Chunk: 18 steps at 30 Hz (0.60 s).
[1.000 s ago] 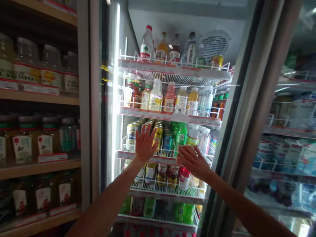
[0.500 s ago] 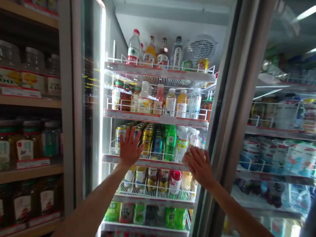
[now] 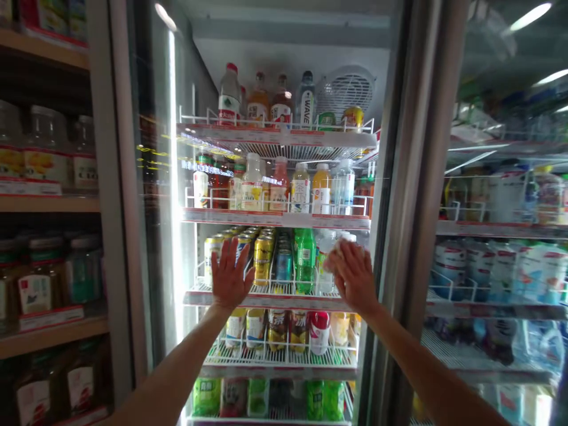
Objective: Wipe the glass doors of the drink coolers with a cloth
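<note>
Sliding up across the glass door (image 3: 151,155), my right hand (image 3: 355,275) now sits in front of the clear bottles (image 3: 326,278), higher against the shelf edge (image 3: 284,300) than half a second ago. A pale, blurred thing, perhaps a cloth (image 3: 332,261), shows at its fingertips; I cannot tell whether my grip closes on it or only presses it. My left hand (image 3: 229,278) stays open, fingers spread, seemingly against the glass before the cans (image 3: 263,260). The green bottle (image 3: 305,260) shows between my hands, as before.
</note>
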Available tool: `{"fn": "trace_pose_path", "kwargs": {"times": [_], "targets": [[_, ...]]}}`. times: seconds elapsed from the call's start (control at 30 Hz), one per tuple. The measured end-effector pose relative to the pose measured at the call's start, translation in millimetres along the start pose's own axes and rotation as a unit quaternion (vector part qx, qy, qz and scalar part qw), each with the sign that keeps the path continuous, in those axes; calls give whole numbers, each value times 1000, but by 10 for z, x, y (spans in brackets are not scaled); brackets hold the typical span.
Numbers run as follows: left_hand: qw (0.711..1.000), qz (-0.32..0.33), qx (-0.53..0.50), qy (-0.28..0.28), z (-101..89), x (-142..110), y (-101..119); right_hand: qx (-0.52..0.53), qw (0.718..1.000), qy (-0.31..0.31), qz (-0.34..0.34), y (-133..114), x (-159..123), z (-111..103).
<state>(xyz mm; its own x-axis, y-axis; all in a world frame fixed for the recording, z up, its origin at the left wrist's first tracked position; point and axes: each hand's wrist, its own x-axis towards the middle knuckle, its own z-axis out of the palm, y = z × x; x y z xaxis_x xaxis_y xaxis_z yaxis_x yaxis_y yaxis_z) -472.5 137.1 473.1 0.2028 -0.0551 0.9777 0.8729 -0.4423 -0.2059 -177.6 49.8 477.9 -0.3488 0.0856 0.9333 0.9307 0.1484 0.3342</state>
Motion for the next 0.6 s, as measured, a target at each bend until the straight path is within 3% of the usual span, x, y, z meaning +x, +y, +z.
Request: {"fn": "trace_pose_path", "kwargs": {"times": [0.07,0.13,0.17,0.27,0.33,0.37,0.5,0.6], "targets": [[1000,0,-7,-2,-6,-3,-4,-19,995,53,81,8,328,78],[1000,1,-9,-4,-12,-7,-7,-18,994,53,90,-135,464,155],[1000,2,-8,-3,-14,-9,-9,-8,998,31,60,-257,444,188],[1000,5,-3,-3,-18,-12,-10,34,991,-63,-117,-612,226,253],[1000,6,-1,-6,-17,-13,-11,41,981,-82,-172,-657,191,265],[1000,7,0,-6,-17,-12,-12,33,985,-68,-153,-609,247,266],[1000,6,2,-2,-18,-11,-11,-8,998,50,33,-318,660,261],[1000,2,6,-7,-24,-12,-8,5,999,35,19,-404,605,248]]}}
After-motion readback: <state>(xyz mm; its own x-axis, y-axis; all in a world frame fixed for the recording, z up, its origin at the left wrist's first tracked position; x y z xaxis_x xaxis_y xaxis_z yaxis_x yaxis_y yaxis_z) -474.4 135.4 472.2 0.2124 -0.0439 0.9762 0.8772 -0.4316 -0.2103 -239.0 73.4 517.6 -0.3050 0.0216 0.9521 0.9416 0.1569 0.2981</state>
